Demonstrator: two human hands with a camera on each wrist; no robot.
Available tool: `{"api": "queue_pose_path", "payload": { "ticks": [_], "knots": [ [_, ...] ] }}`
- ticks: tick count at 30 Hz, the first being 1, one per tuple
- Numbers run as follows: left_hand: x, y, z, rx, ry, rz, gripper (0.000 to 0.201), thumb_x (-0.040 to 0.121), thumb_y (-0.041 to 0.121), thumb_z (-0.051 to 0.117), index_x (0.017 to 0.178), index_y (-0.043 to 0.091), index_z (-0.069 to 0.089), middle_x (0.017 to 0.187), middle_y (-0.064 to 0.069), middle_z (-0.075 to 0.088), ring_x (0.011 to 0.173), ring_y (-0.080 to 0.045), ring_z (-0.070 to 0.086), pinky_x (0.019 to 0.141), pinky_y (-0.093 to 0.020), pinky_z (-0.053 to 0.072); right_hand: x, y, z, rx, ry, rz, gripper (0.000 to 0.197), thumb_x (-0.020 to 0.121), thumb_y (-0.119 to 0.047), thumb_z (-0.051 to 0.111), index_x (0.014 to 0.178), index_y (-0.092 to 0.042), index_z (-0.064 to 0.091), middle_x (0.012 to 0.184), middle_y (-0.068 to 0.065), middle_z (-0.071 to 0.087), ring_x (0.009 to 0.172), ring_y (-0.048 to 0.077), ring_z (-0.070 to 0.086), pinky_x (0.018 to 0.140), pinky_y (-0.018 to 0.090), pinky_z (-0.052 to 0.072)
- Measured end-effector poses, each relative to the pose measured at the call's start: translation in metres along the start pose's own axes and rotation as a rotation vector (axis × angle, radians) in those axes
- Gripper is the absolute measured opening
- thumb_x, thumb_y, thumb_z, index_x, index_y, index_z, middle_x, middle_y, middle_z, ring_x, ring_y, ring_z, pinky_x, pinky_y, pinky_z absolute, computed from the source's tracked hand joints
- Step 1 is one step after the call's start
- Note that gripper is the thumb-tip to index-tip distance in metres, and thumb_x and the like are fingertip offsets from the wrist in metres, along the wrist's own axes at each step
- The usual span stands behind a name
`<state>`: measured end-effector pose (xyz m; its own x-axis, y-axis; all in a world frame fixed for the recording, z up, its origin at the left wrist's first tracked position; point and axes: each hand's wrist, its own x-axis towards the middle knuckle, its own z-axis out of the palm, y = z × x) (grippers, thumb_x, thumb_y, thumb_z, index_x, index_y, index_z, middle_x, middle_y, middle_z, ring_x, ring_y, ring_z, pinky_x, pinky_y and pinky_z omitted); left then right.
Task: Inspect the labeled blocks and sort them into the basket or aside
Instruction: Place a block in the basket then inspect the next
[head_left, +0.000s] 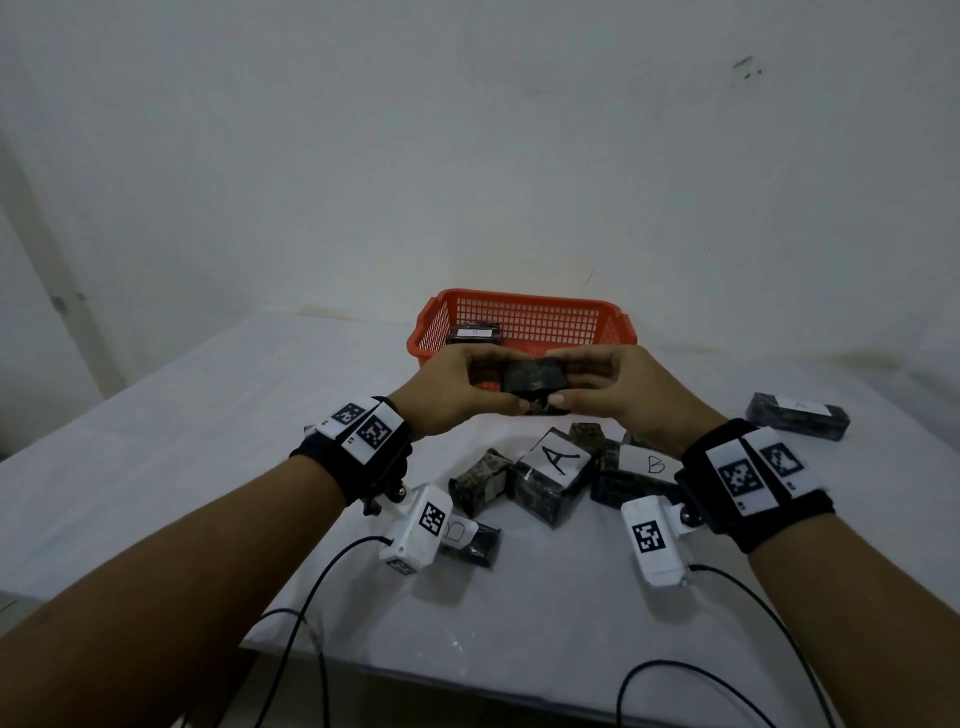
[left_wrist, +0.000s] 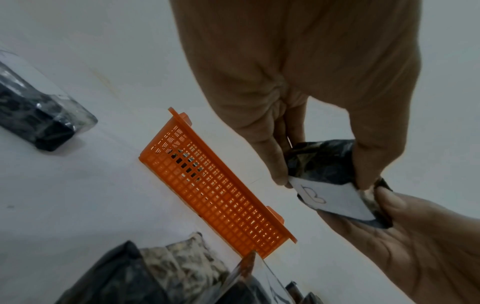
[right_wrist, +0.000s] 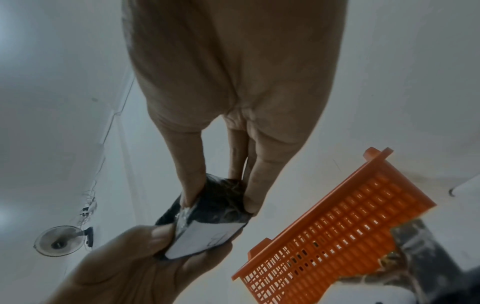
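Note:
Both hands hold one dark wrapped block (head_left: 535, 375) in the air just in front of the orange basket (head_left: 524, 314). My left hand (head_left: 496, 384) pinches its left end and my right hand (head_left: 566, 380) pinches its right end. In the left wrist view the block (left_wrist: 319, 162) shows a white label (left_wrist: 335, 200) with a hand-drawn B, facing away from me. The right wrist view shows the same label (right_wrist: 201, 239) between my right hand (right_wrist: 219, 203) and the left thumb. One labelled block (head_left: 474, 332) lies inside the basket.
Several dark blocks lie on the white table below my wrists, among them an A block (head_left: 553, 475) and two B blocks (head_left: 644, 467) (head_left: 470, 538). Another block (head_left: 797, 415) lies apart at the right. Camera cables trail off the table's front edge.

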<state>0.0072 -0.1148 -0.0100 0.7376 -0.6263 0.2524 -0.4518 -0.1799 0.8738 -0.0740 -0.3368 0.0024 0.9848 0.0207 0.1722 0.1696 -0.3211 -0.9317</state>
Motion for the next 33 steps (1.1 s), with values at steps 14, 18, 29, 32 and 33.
{"api": "queue_pose_path", "payload": {
  "ticks": [14,18,29,32,33],
  "knots": [
    [-0.002,0.002,0.016,-0.216,0.064,-0.007,0.036,0.095,0.014,0.069,0.131,0.01,0.064,0.125,-0.007,0.071,0.112,-0.02,0.071,0.093,-0.04,0.061,0.003,0.003,0.014,0.2,0.059,0.086,0.035,0.089,-0.009,0.077,0.123,-0.002,0.071,0.113,0.018,0.077,0.102,0.031,0.077,0.089,0.044,0.063],
    [-0.001,-0.001,0.018,-0.215,0.096,-0.006,0.034,0.095,0.008,0.069,0.128,0.002,0.066,0.12,-0.012,0.074,0.107,-0.022,0.074,0.089,-0.038,0.062,0.002,0.003,0.015,0.164,0.061,0.112,0.033,0.087,-0.018,0.081,0.118,-0.008,0.074,0.111,0.015,0.078,0.102,0.03,0.077,0.084,0.041,0.064],
    [-0.004,0.002,0.017,-0.262,0.116,0.018,0.037,0.094,0.005,0.07,0.13,0.002,0.065,0.122,-0.012,0.073,0.11,-0.023,0.073,0.084,-0.031,0.062,-0.003,-0.001,0.007,0.135,0.027,0.084,0.038,0.083,-0.008,0.082,0.121,-0.005,0.073,0.111,0.014,0.078,0.102,0.027,0.078,0.09,0.038,0.063],
    [-0.006,0.002,0.018,-0.277,0.079,0.011,0.037,0.094,0.009,0.071,0.13,0.007,0.065,0.124,-0.01,0.073,0.112,-0.021,0.072,0.089,-0.034,0.061,-0.005,0.001,0.005,0.109,0.056,0.051,0.042,0.081,-0.002,0.083,0.121,-0.005,0.073,0.111,0.014,0.078,0.101,0.025,0.078,0.087,0.036,0.064],
    [-0.007,0.002,0.018,-0.267,0.073,0.016,0.036,0.093,0.009,0.071,0.129,0.008,0.066,0.122,-0.009,0.073,0.111,-0.02,0.072,0.088,-0.033,0.061,-0.005,0.0,0.004,0.103,0.073,0.035,0.042,0.08,-0.001,0.084,0.12,-0.005,0.073,0.11,0.012,0.078,0.1,0.024,0.078,0.085,0.034,0.064]
  ]
}}
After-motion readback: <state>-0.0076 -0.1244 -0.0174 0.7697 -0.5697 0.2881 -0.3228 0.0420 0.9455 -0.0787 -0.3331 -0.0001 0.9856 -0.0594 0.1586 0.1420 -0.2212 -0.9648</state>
